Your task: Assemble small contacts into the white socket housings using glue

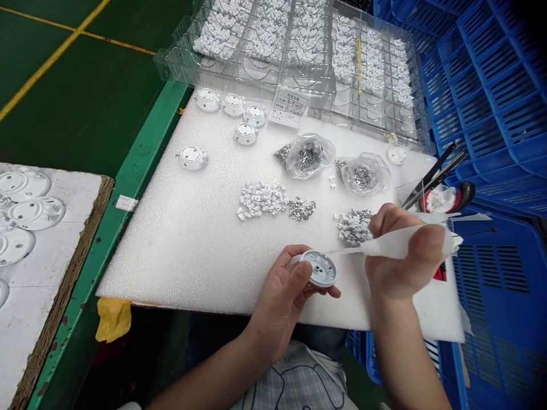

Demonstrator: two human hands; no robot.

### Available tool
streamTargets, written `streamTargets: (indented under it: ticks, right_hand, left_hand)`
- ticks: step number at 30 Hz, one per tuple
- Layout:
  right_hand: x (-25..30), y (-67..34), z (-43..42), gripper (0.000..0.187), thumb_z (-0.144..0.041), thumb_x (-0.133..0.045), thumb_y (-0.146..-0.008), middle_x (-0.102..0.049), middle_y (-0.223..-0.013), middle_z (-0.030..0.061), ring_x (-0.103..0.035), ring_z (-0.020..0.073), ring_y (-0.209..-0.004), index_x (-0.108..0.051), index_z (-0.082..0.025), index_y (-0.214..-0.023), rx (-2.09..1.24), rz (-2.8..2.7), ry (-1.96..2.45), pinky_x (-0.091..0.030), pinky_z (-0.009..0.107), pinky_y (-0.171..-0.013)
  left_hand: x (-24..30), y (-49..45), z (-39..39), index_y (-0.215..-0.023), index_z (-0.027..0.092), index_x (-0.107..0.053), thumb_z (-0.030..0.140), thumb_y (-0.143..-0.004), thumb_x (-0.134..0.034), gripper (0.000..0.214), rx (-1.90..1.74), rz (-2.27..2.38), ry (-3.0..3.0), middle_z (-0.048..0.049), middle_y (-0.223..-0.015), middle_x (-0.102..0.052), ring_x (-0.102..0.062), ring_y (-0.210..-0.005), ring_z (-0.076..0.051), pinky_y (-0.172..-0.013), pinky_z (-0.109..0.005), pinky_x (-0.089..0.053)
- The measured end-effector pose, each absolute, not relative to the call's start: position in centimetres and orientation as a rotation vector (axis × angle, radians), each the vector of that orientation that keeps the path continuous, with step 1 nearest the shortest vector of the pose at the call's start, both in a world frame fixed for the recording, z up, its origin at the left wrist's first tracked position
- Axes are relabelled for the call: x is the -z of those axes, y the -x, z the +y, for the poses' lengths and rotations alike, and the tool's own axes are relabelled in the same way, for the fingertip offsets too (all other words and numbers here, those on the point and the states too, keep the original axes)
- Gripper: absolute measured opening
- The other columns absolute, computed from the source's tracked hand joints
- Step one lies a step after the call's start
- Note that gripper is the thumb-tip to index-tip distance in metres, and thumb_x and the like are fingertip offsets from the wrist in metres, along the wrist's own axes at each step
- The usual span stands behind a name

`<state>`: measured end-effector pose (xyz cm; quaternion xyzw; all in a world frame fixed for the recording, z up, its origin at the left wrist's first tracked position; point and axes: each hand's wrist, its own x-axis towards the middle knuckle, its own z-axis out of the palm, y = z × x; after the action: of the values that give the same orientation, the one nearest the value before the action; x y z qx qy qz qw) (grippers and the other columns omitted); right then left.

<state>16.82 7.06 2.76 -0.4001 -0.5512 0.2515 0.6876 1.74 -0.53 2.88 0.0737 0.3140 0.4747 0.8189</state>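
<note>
Where the green edge of the bench (141,171) runs up the left side, a board (51,250) with a rough wooden rim carries flat round white covers (36,212), and a scrap of yellow tape (113,320) pokes out from under a white foam sheet (171,250). Toward the far side of the foam sit small domed white parts (208,99), with a clear plastic tray (299,74) of white pieces beyond them. Mid-foam lie a heap of white clips (261,200) and a smaller heap of metal bits (301,209), just left of two clear bags (307,155) of similar bits. Nearer, the left hand (280,299) firmly grasps a round white cap (319,269), the thumb across its edge and its dark-holed face tilted up. The right hand (405,253) is closed around a tapered white squeeze dispenser (397,242), whose long axis lies almost level, its thin tip pointing left to the cap's far rim; whether it touches, I cannot tell. The left hand is the nearer to the cap. At far right, tweezers (431,176) lean by a blue crate (499,74).
</note>
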Motion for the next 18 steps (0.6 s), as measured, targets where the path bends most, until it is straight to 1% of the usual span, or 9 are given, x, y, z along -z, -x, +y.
streamTargets:
  ticks: [3, 5, 7, 9, 10, 12, 15, 18]
  right_hand:
    - [-3.5, -17.0, 7.4, 0.069, -0.068, -0.063, -0.088, -0.024, -0.047, -0.0062, -0.028, 0.0087, -0.043, -0.032, -0.021, -0.049, -0.728, -1.061, 0.916, -0.02, 0.029, -0.045]
    - [-3.6, -17.3, 7.6, 0.062, -0.073, -0.066, -0.083, -0.032, -0.053, -0.0062, -0.033, 0.0093, -0.046, -0.045, -0.021, -0.057, -0.854, -0.948, 0.943, -0.024, 0.027, -0.044]
    - [-3.2, -17.6, 7.6, 0.052, -0.073, -0.072, -0.078, -0.047, -0.064, -0.0033, -0.046, 0.0115, -0.056, -0.062, -0.022, -0.073, -0.941, -0.903, 1.011, -0.032, 0.026, -0.048]
    - [-2.6, -17.9, 7.4, 0.044, -0.067, -0.074, -0.08, -0.063, -0.083, 0.0018, -0.058, 0.0154, -0.074, -0.072, -0.024, -0.09, -0.941, -1.011, 1.108, -0.043, 0.028, -0.058]
    - [-2.3, -17.9, 7.2, 0.039, -0.062, -0.074, -0.083, -0.068, -0.093, 0.0034, -0.061, 0.0175, -0.083, -0.074, -0.025, -0.097, -0.907, -1.117, 1.158, -0.046, 0.03, -0.066]
    - [-1.9, -18.0, 6.9, 0.027, -0.05, -0.072, -0.089, -0.072, -0.104, 0.0038, -0.063, 0.0205, -0.095, -0.075, -0.028, -0.104, -0.798, -1.362, 1.251, -0.048, 0.035, -0.078]
    - [-2.2, -17.9, 6.4, 0.017, -0.034, -0.074, -0.089, -0.072, -0.102, 0.0029, -0.064, 0.0216, -0.097, -0.072, -0.027, -0.104, -0.613, -1.661, 1.35, -0.048, 0.037, -0.083]
    - [-2.6, -17.9, 6.3, 0.015, -0.03, -0.075, -0.086, -0.07, -0.097, 0.0029, -0.065, 0.0224, -0.095, -0.069, -0.024, -0.098, -0.476, -1.877, 1.403, -0.049, 0.038, -0.084]
  left_hand:
    - [-2.9, -1.8, -0.4, -0.107, 0.016, -0.056, 0.053, -0.08, -0.086, 0.054, -1.005, 0.678, -0.152, -0.0019, -0.086, -0.073, -0.072, -0.073, -0.011, -0.075, -0.02, -0.054]
    - [-2.9, -1.8, -0.4, -0.107, 0.016, -0.055, 0.053, -0.08, -0.086, 0.055, -1.002, 0.677, -0.149, -0.0017, -0.086, -0.073, -0.072, -0.072, -0.011, -0.075, -0.02, -0.054]
    - [-2.9, -1.8, -0.4, -0.108, 0.016, -0.055, 0.053, -0.08, -0.086, 0.055, -1.004, 0.672, -0.15, -0.0017, -0.086, -0.073, -0.071, -0.072, -0.011, -0.075, -0.02, -0.054]
    - [-3.0, -1.7, -0.4, -0.107, 0.016, -0.055, 0.052, -0.081, -0.086, 0.054, -1.007, 0.666, -0.152, -0.0021, -0.086, -0.072, -0.071, -0.072, -0.011, -0.075, -0.021, -0.054]
    - [-3.0, -1.7, -0.4, -0.107, 0.016, -0.055, 0.052, -0.081, -0.086, 0.054, -1.01, 0.66, -0.152, -0.0022, -0.086, -0.072, -0.071, -0.072, -0.011, -0.075, -0.021, -0.054]
    - [-3.0, -1.7, -0.4, -0.106, 0.016, -0.056, 0.051, -0.081, -0.086, 0.053, -1.017, 0.653, -0.146, -0.0025, -0.086, -0.072, -0.071, -0.072, -0.012, -0.075, -0.021, -0.054]
    - [-2.9, -1.7, -0.4, -0.105, 0.016, -0.056, 0.052, -0.081, -0.085, 0.052, -1.031, 0.643, -0.147, -0.0025, -0.086, -0.072, -0.071, -0.072, -0.011, -0.075, -0.02, -0.053]
    - [-2.8, -1.7, -0.3, -0.105, 0.016, -0.057, 0.052, -0.083, -0.084, 0.05, -1.024, 0.645, -0.162, -0.0024, -0.087, -0.071, -0.07, -0.073, -0.011, -0.075, -0.019, -0.052]
